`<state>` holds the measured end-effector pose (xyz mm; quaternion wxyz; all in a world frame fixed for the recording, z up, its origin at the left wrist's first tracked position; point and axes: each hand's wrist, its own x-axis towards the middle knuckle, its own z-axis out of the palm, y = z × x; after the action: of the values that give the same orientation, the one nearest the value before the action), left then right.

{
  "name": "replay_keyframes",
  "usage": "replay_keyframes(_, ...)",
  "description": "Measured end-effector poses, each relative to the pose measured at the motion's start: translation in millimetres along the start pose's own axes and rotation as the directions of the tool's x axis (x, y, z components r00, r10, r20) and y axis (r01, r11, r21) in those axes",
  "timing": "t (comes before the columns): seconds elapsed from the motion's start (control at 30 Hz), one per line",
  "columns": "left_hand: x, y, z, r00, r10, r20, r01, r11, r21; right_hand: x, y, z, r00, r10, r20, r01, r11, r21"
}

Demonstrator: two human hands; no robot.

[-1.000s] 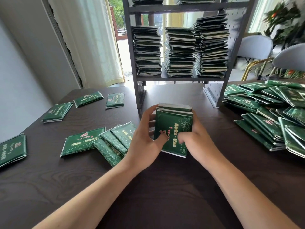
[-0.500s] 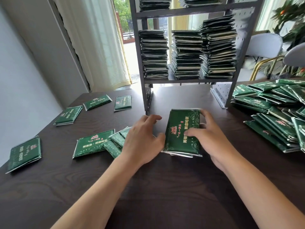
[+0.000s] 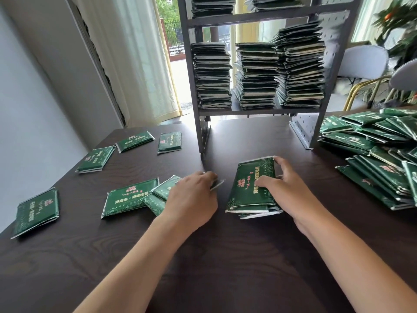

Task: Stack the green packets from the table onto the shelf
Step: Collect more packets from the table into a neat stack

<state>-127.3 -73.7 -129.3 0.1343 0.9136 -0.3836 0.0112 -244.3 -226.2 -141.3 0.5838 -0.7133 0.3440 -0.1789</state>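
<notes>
Three stacks on shelf: the shelf (image 3: 259, 111) at the far middle of the worktop (image 3: 214, 267) already carries three tall piles of green packets, so loads are done, plenty left.
What just changed: a second ago both hands were squaring up a small bundle (image 3: 252, 188) stood on edge; now it's lying flat on the worktop and the left hand has let go and moved off to the left.
What that means: my guess is the bundle isn't headed for the shelf yet, more packets get added first.
Left hand: the left hand (image 3: 191, 199) sits on the overlapping loose packets (image 3: 158, 195) just left of the bundle, fingers curled down over their far edge. Looks like it's pinching one, a silver corner pokes out past the fingertips, but honestly can't tell if it has a real hold.
Right hand: the right hand (image 3: 286, 188) holds the bundle, thumb flat on the top face, fingers wrapped round the right and far edge.
Bundle vs hands: right hand touching it, left hand just beside it with a strip of bare worktop between.
Other packets: singles scattered (image 3: 94, 158) at far left, and a big messy heap (image 3: 372, 154) at the right.
</notes>
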Motion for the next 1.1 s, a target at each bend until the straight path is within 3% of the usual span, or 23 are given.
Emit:
replay_keyframes(0.13, 0.3, -1.7, 4.4, 0.965, 0.054, -0.258, -0.11, 0.972, -0.208, -1.9, -0.5, -1.2, 0.999, -0.032, -0.017, 0.031, 0.998, -0.058)
replay_keyframes(0.2, -1.4, 0.9, 7.3, 0.943, 0.088, -0.321, -0.197, 0.925, -0.325, -2.9, -0.9, -0.2, 0.999, -0.035, -0.012, 0.034, 0.995, -0.093)
replay_keyframes(0.4, -8.3, 11.2, 16.3, 0.936, 0.286, -0.206, -0.347, 0.852, -0.391, 0.6, 1.6, 1.8, 0.996, -0.072, -0.055, 0.063, 0.987, -0.146)
replay_keyframes(0.77, -11.8, 12.5, 14.2, 0.938, 0.334, -0.091, -0.322, 0.742, -0.588, -1.6, -0.4, 1.1, 0.998, -0.027, -0.058, 0.018, 0.987, -0.159)
replay_keyframes(0.83, -8.5, 10.7, 9.9, 0.955, 0.26, -0.141, -0.295, 0.81, -0.507, -2.5, -0.6, 0.6, 0.998, -0.024, -0.06, 0.015, 0.987, -0.16)
replay_keyframes(0.93, -1.8, 3.6, 1.6, 0.992, 0.043, -0.115, -0.066, 0.978, -0.197, -2.9, -0.6, 0.3, 0.998, -0.017, -0.058, 0.008, 0.989, -0.148)
replay_keyframes(1.0, -0.3, -1.0, -0.3, 0.996, -0.093, 0.008, 0.093, 0.995, -0.019, -2.5, -0.2, 0.5, 0.998, -0.022, -0.055, 0.013, 0.988, -0.155)
replay_keyframes(1.1, -1.9, -1.0, 0.4, 0.975, -0.153, 0.16, 0.142, 0.987, 0.08, -3.3, -1.5, 0.5, 0.998, -0.024, -0.054, 0.015, 0.988, -0.155)
